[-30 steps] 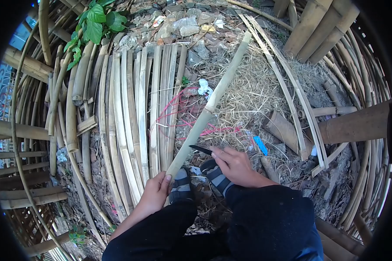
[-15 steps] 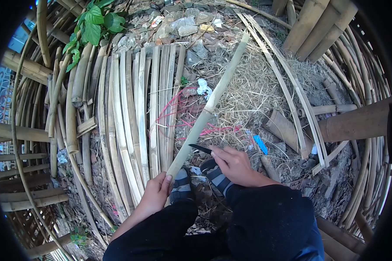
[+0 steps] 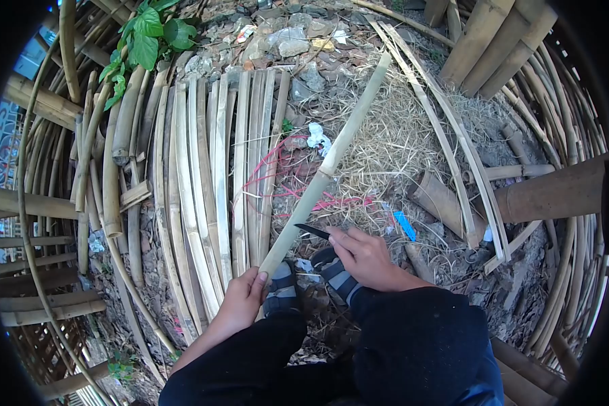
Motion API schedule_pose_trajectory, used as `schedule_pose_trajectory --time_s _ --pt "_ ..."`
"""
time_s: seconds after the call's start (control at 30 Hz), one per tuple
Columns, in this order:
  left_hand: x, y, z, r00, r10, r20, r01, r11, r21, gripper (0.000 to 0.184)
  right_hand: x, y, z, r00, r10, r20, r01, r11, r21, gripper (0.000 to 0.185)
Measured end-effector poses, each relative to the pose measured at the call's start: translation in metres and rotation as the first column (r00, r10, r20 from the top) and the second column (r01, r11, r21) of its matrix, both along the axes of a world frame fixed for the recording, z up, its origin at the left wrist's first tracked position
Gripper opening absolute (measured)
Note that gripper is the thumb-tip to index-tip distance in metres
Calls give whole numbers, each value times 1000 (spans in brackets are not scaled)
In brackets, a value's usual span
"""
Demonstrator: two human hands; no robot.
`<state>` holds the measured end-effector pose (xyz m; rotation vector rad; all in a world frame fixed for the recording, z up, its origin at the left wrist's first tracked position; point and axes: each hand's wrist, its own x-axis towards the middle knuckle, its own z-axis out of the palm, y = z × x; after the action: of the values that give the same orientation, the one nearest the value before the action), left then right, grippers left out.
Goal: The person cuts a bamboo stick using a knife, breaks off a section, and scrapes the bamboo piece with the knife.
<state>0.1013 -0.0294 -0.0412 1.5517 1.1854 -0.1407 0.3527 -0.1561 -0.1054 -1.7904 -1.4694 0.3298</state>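
My left hand [image 3: 243, 295] is closed round the near end of a pale green bamboo strip [image 3: 342, 145]. The strip slants away from me up to the right, with a node about midway along it. In my right hand [image 3: 365, 259] is a knife [image 3: 312, 231] with a dark blade; its handle is hidden by my fingers. The blade points left, and its tip is at the strip's right edge, a little beyond my left hand. Whether the tip touches the strip, I cannot tell.
Several split bamboo strips [image 3: 220, 169] lie side by side on the left. Dry shavings [image 3: 392, 145] cover the ground ahead, with pink string [image 3: 331, 201] and a blue wrapper [image 3: 404, 225]. Two long strips [image 3: 446, 128] and a thick bamboo pole [image 3: 551, 189] lie to the right. My sandalled feet [image 3: 282, 289] are below.
The view and the bamboo strip have shifted very slightly. Both hands keep their holds, and the knife stays at nearly the same spot along the strip.
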Motion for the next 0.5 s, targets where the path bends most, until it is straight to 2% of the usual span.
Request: schedule_pose_trajectory --time_s 0.27,0.37,0.5 --pt "-2 -1 -3 1000 6 25 -6 1000 -20 35 2 -4 4 998 51 27 -49 996 -68 30" --pt "1 0 1 1000 18 16 -18 1000 -3 36 1 -2 2 999 -14 -32 13 999 -41 30" --pt "-1 0 0 999 -19 37 17 999 37 33 0 -2 0 999 -16 -38 16 1000 -6 30"
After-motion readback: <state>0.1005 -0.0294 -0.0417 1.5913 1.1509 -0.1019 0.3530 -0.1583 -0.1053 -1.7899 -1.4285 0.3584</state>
